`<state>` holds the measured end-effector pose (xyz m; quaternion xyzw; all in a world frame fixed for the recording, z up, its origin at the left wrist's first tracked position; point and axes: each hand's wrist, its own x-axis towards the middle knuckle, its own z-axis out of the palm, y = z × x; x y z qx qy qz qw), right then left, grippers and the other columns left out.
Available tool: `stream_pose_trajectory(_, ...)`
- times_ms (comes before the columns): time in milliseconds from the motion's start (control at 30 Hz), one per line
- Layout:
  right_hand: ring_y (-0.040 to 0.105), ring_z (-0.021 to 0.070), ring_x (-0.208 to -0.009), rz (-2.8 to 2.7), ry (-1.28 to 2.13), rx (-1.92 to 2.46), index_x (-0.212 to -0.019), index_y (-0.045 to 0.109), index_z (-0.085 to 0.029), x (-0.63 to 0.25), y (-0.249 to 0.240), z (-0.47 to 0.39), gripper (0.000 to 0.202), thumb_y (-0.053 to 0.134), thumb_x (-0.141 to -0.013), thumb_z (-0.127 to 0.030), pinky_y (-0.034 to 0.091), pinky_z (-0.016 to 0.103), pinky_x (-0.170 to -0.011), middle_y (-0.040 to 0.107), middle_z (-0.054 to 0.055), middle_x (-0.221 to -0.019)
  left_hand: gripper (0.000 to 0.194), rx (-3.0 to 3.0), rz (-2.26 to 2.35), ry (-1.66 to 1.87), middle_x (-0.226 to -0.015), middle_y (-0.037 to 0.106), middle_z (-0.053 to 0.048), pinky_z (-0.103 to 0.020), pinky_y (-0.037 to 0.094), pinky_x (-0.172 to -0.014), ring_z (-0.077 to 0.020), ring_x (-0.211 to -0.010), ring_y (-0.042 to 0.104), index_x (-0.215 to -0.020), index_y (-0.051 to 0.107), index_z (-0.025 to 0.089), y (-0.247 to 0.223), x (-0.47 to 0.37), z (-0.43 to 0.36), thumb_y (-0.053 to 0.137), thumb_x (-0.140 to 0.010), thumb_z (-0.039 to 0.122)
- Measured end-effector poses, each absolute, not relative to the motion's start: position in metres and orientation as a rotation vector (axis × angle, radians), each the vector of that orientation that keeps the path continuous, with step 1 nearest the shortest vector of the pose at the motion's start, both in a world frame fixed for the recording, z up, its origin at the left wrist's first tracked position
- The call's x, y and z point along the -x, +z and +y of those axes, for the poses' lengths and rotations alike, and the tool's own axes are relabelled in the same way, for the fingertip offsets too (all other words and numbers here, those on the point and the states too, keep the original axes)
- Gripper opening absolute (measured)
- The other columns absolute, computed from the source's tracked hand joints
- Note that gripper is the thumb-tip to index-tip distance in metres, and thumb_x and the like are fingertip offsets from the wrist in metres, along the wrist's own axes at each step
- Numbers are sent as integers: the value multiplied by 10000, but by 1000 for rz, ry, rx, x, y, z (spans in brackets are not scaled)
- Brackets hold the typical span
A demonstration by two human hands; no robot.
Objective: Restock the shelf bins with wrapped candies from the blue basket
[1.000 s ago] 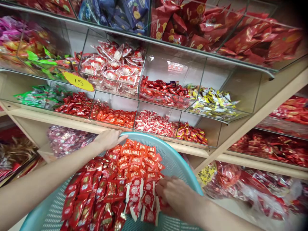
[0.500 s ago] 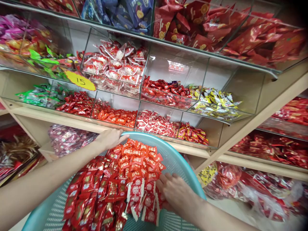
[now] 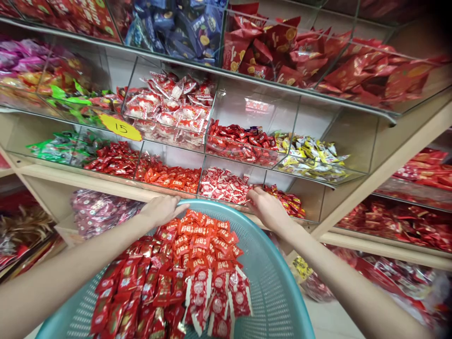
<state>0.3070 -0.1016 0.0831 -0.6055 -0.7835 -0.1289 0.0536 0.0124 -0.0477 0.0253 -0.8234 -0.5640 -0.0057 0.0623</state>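
Head view: the fingers of the right hand (image 3: 267,209) are curled at the near wall of a low clear bin (image 3: 226,199); whether they grasp anything or nothing, I cannot tell. Small red-and-white packets (image 3: 219,183) fill that bin, lying left of and just beyond the fingertips, jumbled with no shared long axis; the right hand is the nearer one. Farther left, the left hand (image 3: 160,211) grips the far rim of the teal basket (image 3: 293,278). Inside it, white-ended packets (image 3: 240,294) lie mostly with long axes near to far, right of gold-and-red packets (image 3: 122,278) and near of orange-red packets (image 3: 202,241). Beyond, the wooden shelf (image 3: 70,177) carries more bins, a yellow tag (image 3: 120,127) at left.
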Motion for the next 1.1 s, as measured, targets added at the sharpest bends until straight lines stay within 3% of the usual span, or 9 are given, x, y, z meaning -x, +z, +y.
stream_pose_trajectory(367,560,193,-959,-2657,-379,1713,-939,639,-163,-318,72,-55,173,512,-832,-116,388,237,-732,574,101,-1018,633,2490,-1710,-7,-903,708,-177,-396,477,-736,-320,-863,662,-988,604,131,27,-13,-50,157,-881,567)
stream_pose_trajectory(533,575,173,-903,-2620,-357,1720,-836,664,-162,-314,75,-56,232,441,-900,-177,386,229,-711,607,94,-956,630,2514,-1699,-39,-906,704,-189,-415,478,-734,-334,-861,660,-979,605,120,28,-12,-51,159,-885,555)
stream_pose_trajectory(767,598,173,-836,-2263,-294,1629,-926,654,-179,-327,80,-60,242,414,-903,-196,405,257,-701,624,87,-963,625,2502,-1659,-36,-863,708,-180,-405,477,-725,-327,-837,666,-959,611,119,26,-11,-49,159,-891,546)
stream_pose_trajectory(867,603,186,-780,-1896,104,1522,-863,651,-158,-326,80,-72,184,493,-848,-251,447,290,-697,647,81,-844,621,2495,-1667,-23,-860,709,-173,-401,479,-723,-324,-836,667,-964,606,124,26,-12,-49,161,-890,550)
stream_pose_trajectory(967,601,147,-631,-1464,828,1445,-814,608,-152,-314,72,-101,167,576,-770,-310,481,271,-608,640,47,-705,633,2478,-1692,-14,-857,710,-170,-401,480,-714,-326,-837,667,-993,598,132,27,-12,-49,160,-880,574)
stream_pose_trajectory(1100,612,117,-581,-1375,1368,1395,-847,550,-163,-295,51,-151,144,577,-723,-232,475,221,-534,621,-1,-660,655,2462,-1678,2,-860,712,-177,-403,482,-706,-330,-838,667,-1035,588,123,27,-14,-49,147,-878,581)
